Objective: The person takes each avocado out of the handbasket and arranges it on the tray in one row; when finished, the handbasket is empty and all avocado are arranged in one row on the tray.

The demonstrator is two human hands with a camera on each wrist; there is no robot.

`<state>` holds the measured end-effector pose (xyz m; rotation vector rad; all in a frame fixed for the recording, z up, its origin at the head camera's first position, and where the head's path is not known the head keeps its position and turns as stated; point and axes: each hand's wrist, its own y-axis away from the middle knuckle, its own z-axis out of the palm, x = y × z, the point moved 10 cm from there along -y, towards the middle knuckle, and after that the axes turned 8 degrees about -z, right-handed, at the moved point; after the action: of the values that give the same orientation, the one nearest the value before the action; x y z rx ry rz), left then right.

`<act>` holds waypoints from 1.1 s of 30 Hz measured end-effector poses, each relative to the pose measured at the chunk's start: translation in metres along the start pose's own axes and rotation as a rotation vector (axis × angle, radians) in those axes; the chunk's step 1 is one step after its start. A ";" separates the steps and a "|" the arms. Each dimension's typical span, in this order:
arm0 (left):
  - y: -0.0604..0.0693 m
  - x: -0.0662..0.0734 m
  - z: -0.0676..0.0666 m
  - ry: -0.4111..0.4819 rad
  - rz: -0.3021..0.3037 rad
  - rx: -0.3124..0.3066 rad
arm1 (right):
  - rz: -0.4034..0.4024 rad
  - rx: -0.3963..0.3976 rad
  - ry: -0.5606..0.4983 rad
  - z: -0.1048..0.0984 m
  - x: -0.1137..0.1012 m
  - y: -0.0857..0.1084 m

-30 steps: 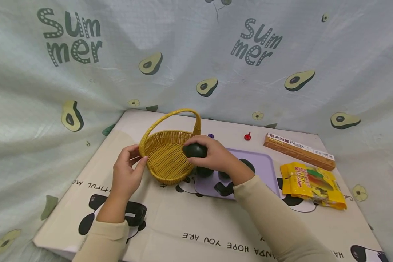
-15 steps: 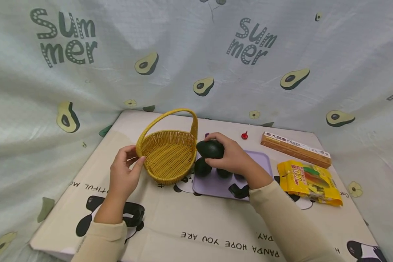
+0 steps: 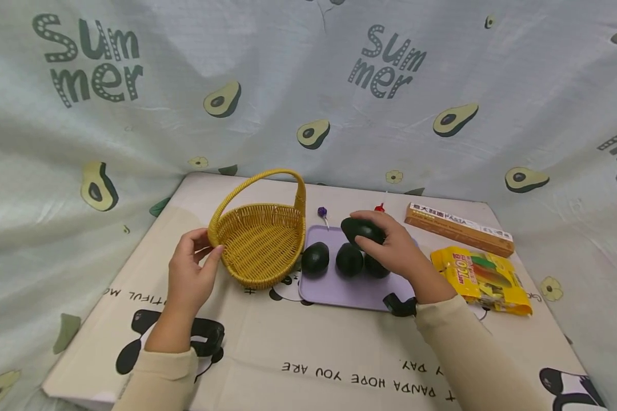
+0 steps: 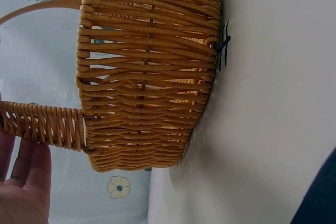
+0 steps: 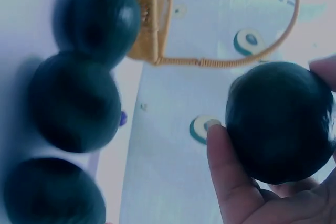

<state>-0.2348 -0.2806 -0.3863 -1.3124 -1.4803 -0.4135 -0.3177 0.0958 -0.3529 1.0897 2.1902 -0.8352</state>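
Observation:
My left hand (image 3: 191,279) pinches the foot of the handle (image 4: 44,124) of a yellow woven basket (image 3: 259,281), thumb on the near side and fingers behind. Between the fingers and thumb of my right hand (image 3: 398,248) is a dark green avocado (image 3: 359,230), held above the lilac tray (image 3: 334,294). On that tray three more avocados lie in a row: one at the left (image 3: 315,258), one in the middle (image 3: 349,260), and one at the right (image 3: 375,267), partly behind my hand. The basket stands just left of the tray, its woven floor bare.
Behind the tray are a purple lollipop (image 3: 322,213) and a small red item (image 3: 379,208), partly hidden by my hand. To the right lie a long pasta box (image 3: 459,229) and a yellow mango packet (image 3: 483,279). A patterned curtain (image 3: 267,68) hangs behind the table.
My right hand has carried the avocado rightward, from the basket's right rim to over the tray, uncovering the avocados there. My left hand keeps its hold on the basket.

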 end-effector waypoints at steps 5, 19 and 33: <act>0.000 0.001 0.001 -0.006 0.003 -0.005 | 0.052 0.023 0.027 -0.012 0.018 0.009; -0.002 -0.001 0.001 -0.025 0.012 0.000 | 0.307 0.114 0.056 -0.039 0.079 0.042; -0.001 0.002 0.000 -0.024 0.015 0.003 | 0.461 0.116 0.070 -0.033 0.127 0.067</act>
<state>-0.2354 -0.2801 -0.3845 -1.3296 -1.4891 -0.3868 -0.3342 0.2141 -0.4389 1.6199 1.8452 -0.7262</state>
